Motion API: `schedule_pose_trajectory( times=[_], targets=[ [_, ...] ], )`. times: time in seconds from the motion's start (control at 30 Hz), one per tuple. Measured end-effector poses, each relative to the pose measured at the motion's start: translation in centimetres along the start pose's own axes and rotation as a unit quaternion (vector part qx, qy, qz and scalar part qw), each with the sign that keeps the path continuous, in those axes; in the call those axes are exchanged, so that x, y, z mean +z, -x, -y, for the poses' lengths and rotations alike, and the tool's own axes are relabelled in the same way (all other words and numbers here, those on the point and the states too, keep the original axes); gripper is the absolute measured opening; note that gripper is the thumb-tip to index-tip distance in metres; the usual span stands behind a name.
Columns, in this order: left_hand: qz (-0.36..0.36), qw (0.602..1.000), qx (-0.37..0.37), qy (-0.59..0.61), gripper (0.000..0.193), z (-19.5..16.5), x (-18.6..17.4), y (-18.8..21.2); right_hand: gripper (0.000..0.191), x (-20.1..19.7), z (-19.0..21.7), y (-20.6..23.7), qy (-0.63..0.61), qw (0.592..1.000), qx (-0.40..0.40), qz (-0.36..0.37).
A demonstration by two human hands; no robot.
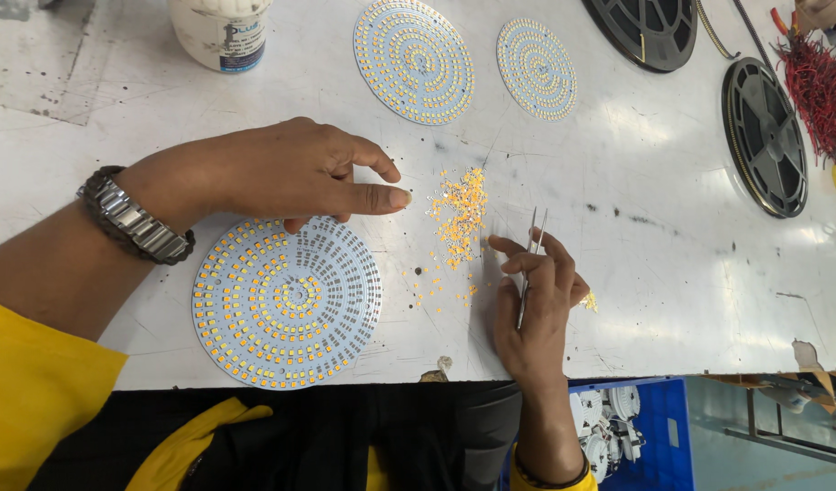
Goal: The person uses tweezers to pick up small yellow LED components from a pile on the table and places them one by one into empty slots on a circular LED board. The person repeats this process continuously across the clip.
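**Hands over a round light board and loose chips**

Worn, scuffed white surface (672, 273), seen from above. Along the far edge lay two finished round boards covered in small yellow chips (414, 60) and (537, 68), a white plastic jar (220, 32), two black component reels (764, 136) and (643, 30), and a bundle of red wires (822, 91). Below the near edge, a blue crate (663, 436) held white round parts.

Near the person lay a large round pale-blue circuit board (287, 302), flat on the surface; its left portion was filled with orange-yellow chips, its right portion showed bare grey pads. Just right of it sat a scattered heap of tiny orange chips (459, 218).

Left hand (281, 173), with a metal watch (131, 218) at the wrist, rested over the board's upper edge, grip released, index finger stretched toward the heap. Right hand (531, 300) lay beside the heap, grip pinched on thin metal tweezers (530, 264), tips pointing away from the person. Whether the tips held a chip could not be told.
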State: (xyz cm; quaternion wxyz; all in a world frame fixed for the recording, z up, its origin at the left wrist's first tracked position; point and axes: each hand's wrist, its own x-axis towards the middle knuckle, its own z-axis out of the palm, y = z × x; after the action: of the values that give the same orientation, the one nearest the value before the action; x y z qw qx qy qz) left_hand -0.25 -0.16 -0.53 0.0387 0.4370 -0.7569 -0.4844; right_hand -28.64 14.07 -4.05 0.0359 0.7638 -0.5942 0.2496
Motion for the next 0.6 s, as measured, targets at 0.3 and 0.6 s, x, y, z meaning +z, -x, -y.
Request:
schedule_pose_trajectory(
  times=[0.3, 0.6],
  targets=[
    [-0.005, 1.000, 0.009, -0.003, 0.076, 0.20, 0.06, -0.18, 0.027, -0.02, 0.06, 0.25, -0.004, 0.998, 0.051, -0.027],
    [-0.003, 1.000, 0.002, -0.027, 0.077, 0.37, 0.14, -0.24, 0.025, -0.34, -0.11, 0.29, -0.031, 0.997, 0.042, -0.054]
  ],
)
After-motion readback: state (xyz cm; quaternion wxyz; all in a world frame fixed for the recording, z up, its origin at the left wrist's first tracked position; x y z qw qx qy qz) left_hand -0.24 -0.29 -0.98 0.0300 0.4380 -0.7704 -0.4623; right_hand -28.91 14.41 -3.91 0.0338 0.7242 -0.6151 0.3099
